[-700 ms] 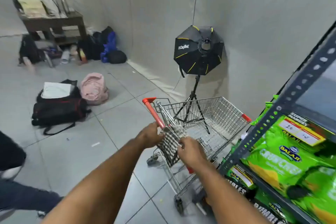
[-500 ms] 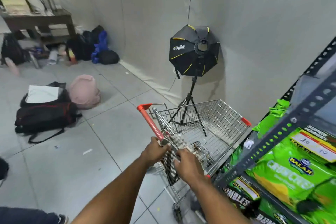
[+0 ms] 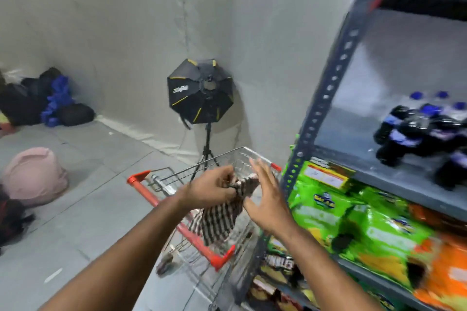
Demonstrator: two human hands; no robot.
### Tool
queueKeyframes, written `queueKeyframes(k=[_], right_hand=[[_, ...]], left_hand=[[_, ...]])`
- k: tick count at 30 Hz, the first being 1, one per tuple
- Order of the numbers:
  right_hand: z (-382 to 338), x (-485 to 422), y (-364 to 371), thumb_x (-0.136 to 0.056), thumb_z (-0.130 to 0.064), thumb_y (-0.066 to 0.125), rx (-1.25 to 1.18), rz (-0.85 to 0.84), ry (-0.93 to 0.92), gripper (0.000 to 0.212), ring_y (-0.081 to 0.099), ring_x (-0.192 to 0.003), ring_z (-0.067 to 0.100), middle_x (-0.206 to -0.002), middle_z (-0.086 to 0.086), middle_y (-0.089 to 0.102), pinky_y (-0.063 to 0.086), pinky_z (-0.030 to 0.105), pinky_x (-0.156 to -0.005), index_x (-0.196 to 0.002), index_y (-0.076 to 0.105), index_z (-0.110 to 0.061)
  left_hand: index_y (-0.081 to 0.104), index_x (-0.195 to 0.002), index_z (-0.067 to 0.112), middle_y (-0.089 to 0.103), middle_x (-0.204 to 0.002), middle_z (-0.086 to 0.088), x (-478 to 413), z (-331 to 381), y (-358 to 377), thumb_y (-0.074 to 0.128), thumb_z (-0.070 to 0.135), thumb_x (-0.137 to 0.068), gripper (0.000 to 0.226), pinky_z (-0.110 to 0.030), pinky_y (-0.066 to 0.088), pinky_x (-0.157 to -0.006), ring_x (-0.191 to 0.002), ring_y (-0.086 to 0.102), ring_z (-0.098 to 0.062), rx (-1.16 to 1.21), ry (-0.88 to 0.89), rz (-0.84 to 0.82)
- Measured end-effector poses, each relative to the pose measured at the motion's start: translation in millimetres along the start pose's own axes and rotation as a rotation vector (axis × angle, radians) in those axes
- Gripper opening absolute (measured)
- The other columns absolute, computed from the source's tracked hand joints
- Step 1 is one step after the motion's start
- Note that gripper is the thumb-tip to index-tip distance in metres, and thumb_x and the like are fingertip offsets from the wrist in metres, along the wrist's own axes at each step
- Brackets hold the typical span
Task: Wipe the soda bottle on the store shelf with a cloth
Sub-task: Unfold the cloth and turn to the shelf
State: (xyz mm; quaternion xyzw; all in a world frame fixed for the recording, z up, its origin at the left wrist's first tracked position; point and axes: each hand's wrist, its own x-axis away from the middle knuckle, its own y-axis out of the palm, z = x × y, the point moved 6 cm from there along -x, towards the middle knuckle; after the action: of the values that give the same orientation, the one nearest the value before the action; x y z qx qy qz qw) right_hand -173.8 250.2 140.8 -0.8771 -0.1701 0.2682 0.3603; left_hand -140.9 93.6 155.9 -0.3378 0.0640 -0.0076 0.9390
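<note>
Soda bottles (image 3: 414, 131) blurred, cut off at rt edge.

Pale grey walls (image 3: 113, 20) meeting at a far corner. Grey tiled floor (image 3: 83, 222). Black octagonal softbox (image 3: 199, 91) on a tripod against the far wall. Dark and blue bags (image 3: 48, 101) heaped far left; pink bag (image 3: 34, 175) nearer.

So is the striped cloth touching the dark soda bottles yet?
No, the black-and-white striped cloth hangs from the left hand over the cart, apart from the dark blue-capped soda bottles.

Left hand (image 3: 214, 188) grips checked cloth (image 3: 219, 217); right hand (image 3: 267, 199) spread beside it.
</note>
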Motion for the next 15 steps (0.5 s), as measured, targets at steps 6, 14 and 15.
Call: queueKeyframes(k=[6,14,15], right_hand=[[6.0,34.9,-174.8,-0.075,-0.017,0.074,0.18,0.159,-0.035,0.035,0.064,-0.116,0.018,-0.117,0.002,0.075,0.036,0.047,-0.117,-0.109,0.075,-0.024],[46.4,146.6,-294.2,-0.091,-0.005,0.073,0.165,0.689,-0.207,0.033,0.063,-0.099,0.0,-0.112,-0.008,0.067,0.05,0.013,-0.087,-0.12,0.069,-0.022],[57.5,159.0,-300.8,-0.097,-0.012,0.068,0.176,0.692,-0.224,0.03,0.063,-0.107,0.003,-0.119,-0.007,0.067,0.049,0.016,-0.092,-0.126,0.067,-0.019]], left_hand=[[0.062,-0.101,0.014,0.072,-0.093,-0.002,-25.3,160.9,29.0,0.069,0.004,-0.083,0.021,-0.039,0.053,-0.08,-0.087,0.068,-0.019,-0.06,0.324,-0.01],[0.071,-0.086,0.011,0.075,-0.08,-0.007,-37.3,278.5,136.5,0.07,0.025,-0.089,0.014,-0.045,0.053,-0.074,-0.079,0.069,-0.029,0.033,0.242,0.247],[0.072,-0.085,0.009,0.076,-0.081,-0.01,-38.7,290.5,160.4,0.066,0.019,-0.093,0.014,-0.046,0.055,-0.075,-0.08,0.071,-0.031,0.206,0.217,0.182]])
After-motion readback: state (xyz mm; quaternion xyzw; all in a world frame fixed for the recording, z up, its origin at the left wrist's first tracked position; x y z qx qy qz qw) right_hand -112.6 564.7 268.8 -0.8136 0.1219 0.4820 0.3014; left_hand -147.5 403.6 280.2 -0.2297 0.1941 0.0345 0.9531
